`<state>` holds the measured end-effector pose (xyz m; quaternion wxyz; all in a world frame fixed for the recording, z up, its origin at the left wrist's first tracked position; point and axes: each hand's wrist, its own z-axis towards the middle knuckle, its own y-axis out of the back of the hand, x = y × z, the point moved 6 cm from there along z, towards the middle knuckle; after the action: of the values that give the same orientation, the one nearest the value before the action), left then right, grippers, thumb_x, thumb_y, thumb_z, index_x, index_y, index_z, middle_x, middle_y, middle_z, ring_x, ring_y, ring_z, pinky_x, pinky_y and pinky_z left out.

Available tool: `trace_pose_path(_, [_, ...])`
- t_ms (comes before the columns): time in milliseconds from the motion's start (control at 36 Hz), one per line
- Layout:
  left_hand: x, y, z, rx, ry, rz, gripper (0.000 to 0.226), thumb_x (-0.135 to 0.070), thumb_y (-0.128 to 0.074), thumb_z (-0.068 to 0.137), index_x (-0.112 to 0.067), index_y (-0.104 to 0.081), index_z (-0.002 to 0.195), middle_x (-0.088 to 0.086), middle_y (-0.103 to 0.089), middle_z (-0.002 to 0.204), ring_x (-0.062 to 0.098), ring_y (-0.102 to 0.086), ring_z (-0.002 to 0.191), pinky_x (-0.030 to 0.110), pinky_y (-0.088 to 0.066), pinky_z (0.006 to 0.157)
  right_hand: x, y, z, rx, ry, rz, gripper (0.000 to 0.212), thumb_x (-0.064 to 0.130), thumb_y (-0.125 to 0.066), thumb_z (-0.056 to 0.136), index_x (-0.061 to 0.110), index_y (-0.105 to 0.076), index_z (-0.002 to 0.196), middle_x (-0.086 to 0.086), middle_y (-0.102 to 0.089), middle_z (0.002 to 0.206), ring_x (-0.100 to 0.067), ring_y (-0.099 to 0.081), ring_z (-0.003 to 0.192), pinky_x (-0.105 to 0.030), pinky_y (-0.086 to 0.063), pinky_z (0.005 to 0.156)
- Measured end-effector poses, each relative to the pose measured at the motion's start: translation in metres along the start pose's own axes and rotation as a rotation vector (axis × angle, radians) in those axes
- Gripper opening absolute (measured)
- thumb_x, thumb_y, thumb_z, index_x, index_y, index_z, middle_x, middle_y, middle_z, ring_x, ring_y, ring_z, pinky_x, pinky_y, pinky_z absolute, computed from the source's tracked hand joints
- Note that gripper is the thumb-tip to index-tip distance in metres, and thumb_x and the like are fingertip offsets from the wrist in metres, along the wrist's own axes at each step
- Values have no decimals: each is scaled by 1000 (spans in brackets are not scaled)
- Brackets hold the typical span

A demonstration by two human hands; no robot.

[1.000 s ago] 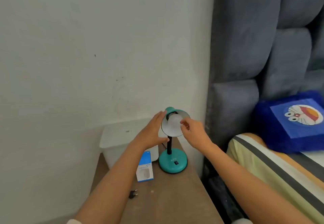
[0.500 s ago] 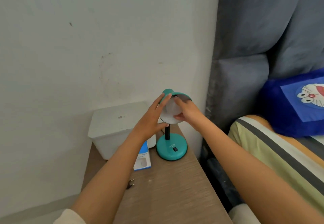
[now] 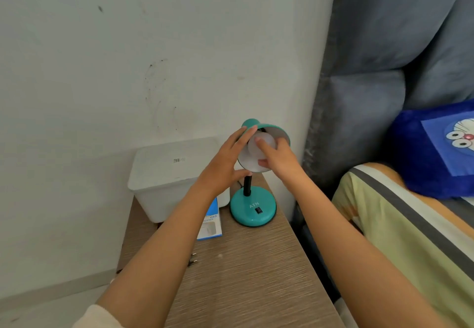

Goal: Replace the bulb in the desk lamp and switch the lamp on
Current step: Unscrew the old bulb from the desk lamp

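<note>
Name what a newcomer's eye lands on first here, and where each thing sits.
The teal desk lamp at the table's far right corner, with the left hand steadying its shade and the right hand gripping the white bulb inside. Next, the bright blue cartoon cushion on the bed at right.

Bulb [image 3: 259, 140]: base and socket hidden inside the teal lamp shade [image 3: 278, 132]; right hand [image 3: 278, 159] covers its lower front. Whether it is seated cannot be told. Left hand [image 3: 225, 163] hides the shade's left rim. Left forearm covers most of the blue bulb box [image 3: 211, 221]; its print is too small to read. Plug [image 3: 192, 259]: only the prongs show past the arm. Cartoon cushion [image 3: 436, 148] cut by the right edge. Label on the white bin [image 3: 164, 171] illegible.
</note>
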<state>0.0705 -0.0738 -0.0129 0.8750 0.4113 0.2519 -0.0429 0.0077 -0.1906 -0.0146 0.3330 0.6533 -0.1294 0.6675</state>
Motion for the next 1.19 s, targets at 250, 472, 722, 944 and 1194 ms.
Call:
trace_pose_path(250, [-1,0,-2,-4,7,-6,97,-14,-76,77,-43,-13,144,2,-23,153,13,-23,141,29,-28,112,7,-4,-4,-8,30,157,56,32,-57,89,14,-34,136,0,-45,124,-18,-51,112,-32,-56,79])
trace_pose_path(472, [0,1,-2,2,23,-6,99,-13,-76,76,-48,-11,142,0,-22,153,13,-25,140,33,-31,112,5,-1,-3,-20,62,210,53,31,-56,90,17,-35,136,-1,-45,127,-19,-48,114,-34,-56,84])
trace_pose_path(722, [-1,2,-2,-7,16,-14,98,-15,-76,76,-48,-12,142,1,-25,152,12,-25,140,30,-29,112,0,-7,-1,31,-36,375,55,32,-63,85,16,-38,132,0,-48,123,-17,-50,112,-37,-52,93])
trace_pose_path(944, [1,2,-1,3,22,-17,97,-16,-76,76,-47,-14,143,-1,-25,152,12,-25,140,32,-30,113,-4,-5,1,65,-63,364,54,32,-61,86,12,-39,132,-6,-48,128,-23,-52,115,-36,-54,89])
trace_pose_path(1194, [1,3,1,1,9,-24,96,-16,-77,75,-47,-16,142,-3,-27,151,8,-26,139,18,-25,110,0,-6,2,30,-72,268,56,36,-56,88,11,-34,133,-8,-43,131,-24,-50,115,-39,-55,87])
